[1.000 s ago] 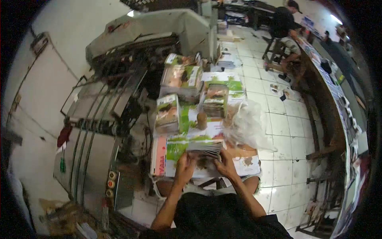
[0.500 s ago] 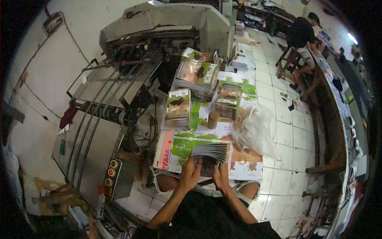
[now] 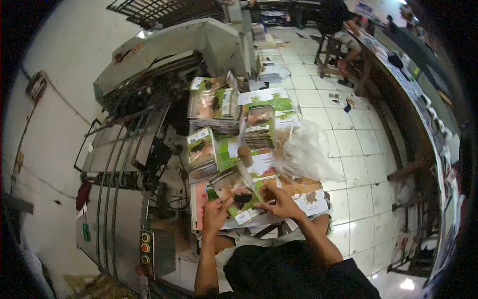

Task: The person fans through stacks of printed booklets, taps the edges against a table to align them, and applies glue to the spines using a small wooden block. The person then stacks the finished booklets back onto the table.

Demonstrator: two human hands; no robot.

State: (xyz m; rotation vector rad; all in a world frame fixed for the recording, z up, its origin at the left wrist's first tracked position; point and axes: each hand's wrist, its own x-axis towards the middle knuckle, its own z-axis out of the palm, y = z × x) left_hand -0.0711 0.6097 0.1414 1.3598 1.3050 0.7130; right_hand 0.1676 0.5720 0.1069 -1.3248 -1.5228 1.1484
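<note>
In the head view a stack of booklets (image 3: 239,195) lies tilted in front of me, its printed green, brown and white cover facing up. My left hand (image 3: 216,214) is closed on its left lower edge, thumb along the side. At the right edge, my right hand (image 3: 282,202) has its fingers curled and closed at the booklets' side. Under them spread large printed sheets (image 3: 306,202) in green, brown and white. Just beyond stand a brown cylinder (image 3: 245,155) and a pile of similar booklets (image 3: 201,149).
Taller booklet piles (image 3: 213,107) and another pile (image 3: 259,127) stand farther back. A crumpled clear plastic bag (image 3: 308,152) lies to the right. A machine with push buttons (image 3: 145,247) fills the left side. A person (image 3: 343,40) sits by a long bench (image 3: 378,89).
The booklets were fanned with their edges up; now they are together with the cover showing. My hands have moved apart to opposite sides, and the view has shifted.
</note>
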